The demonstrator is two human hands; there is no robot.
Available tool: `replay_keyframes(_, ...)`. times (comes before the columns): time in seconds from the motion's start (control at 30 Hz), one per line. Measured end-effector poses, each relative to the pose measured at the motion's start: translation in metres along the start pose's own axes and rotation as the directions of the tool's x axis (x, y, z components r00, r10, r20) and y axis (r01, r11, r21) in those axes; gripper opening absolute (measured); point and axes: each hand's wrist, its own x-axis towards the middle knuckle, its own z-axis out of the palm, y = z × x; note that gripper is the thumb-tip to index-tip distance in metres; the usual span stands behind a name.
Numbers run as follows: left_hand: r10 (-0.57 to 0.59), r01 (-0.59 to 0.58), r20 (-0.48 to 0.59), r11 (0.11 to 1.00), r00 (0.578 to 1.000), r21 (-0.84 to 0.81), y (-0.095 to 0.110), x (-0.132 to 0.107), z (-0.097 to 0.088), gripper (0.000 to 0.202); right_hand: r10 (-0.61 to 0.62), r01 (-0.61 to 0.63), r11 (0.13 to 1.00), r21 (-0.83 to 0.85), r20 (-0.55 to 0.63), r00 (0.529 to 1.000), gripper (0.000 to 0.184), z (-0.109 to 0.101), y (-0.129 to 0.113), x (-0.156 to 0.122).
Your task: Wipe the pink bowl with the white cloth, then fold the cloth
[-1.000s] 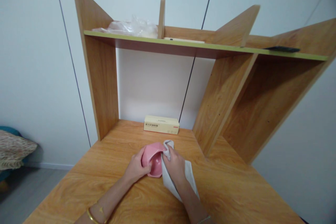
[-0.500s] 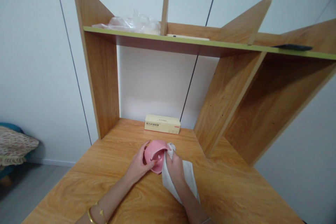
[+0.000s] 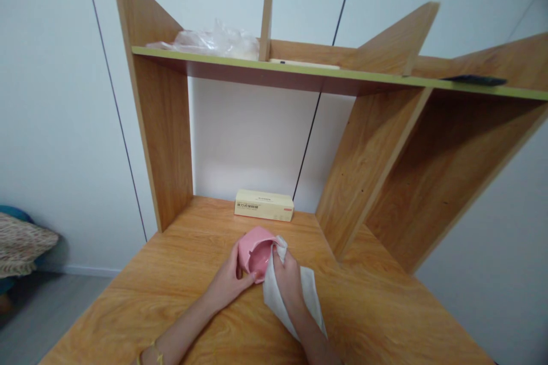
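A glossy pink bowl [image 3: 256, 241] is tipped on its side above the desk, its hollow facing me and to the right. Around its left side my left hand [image 3: 230, 280] is closed, the thumb at the lower rim. My right hand [image 3: 287, 278] grips a light grey cloth [image 3: 311, 293] and presses a bunched part of it against the bowl's right rim. The rest of the cloth hangs below and to the right of that hand. My right fingertips are partly hidden by the cloth.
A cream-coloured cardboard box [image 3: 264, 206] lies behind the bowl on the wooden desk [image 3: 171, 274]. Over it runs a shelf [image 3: 299, 75] with a clear plastic bag [image 3: 214, 40] and a flat dark object [image 3: 475, 80]. An upright wooden panel [image 3: 368, 171] stands to the right.
The bowl has turned slightly in my left hand, whose thumb has shifted from inside the bowl to its lower rim. The cloth stays at the right rim. The view has shifted slightly.
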Motion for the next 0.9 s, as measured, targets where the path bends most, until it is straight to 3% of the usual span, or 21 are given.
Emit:
replay_keyframes(0.13,-0.064,0.065,-0.041,0.998,0.997,0.002,-0.004,0.0,0.003,0.059,-0.022,0.033,0.965,-0.262,0.044,0.999,0.038,-0.007,-0.002,0.001)
replay_keyframes(0.23,-0.066,0.068,-0.074,0.997,0.995,0.029,-0.006,0.0,0.004,0.057,-0.037,0.051,0.871,-0.489,0.037,0.999,0.036,-0.013,-0.006,0.0)
replay_keyframes(0.33,-0.043,0.048,-0.087,0.998,0.995,0.049,-0.004,0.0,0.002,0.055,-0.063,0.075,0.802,-0.593,0.04,0.997,0.036,-0.016,-0.01,-0.001)
replay_keyframes(0.57,-0.036,0.055,-0.17,0.993,0.985,0.108,-0.007,0.002,-0.001,0.056,-0.124,0.128,0.791,-0.598,0.048,0.991,0.036,-0.013,-0.008,-0.002)
replay_keyframes(0.8,-0.001,0.029,-0.185,0.989,0.983,0.148,-0.009,0.002,-0.004,0.053,-0.36,0.349,0.825,-0.443,0.063,0.931,0.034,-0.013,-0.004,-0.005)
replay_keyframes(0.9,-0.007,0.039,-0.183,0.985,0.983,0.17,-0.006,0.001,-0.005,0.053,-0.277,0.283,0.851,-0.442,0.08,0.958,0.035,-0.013,-0.008,-0.004)
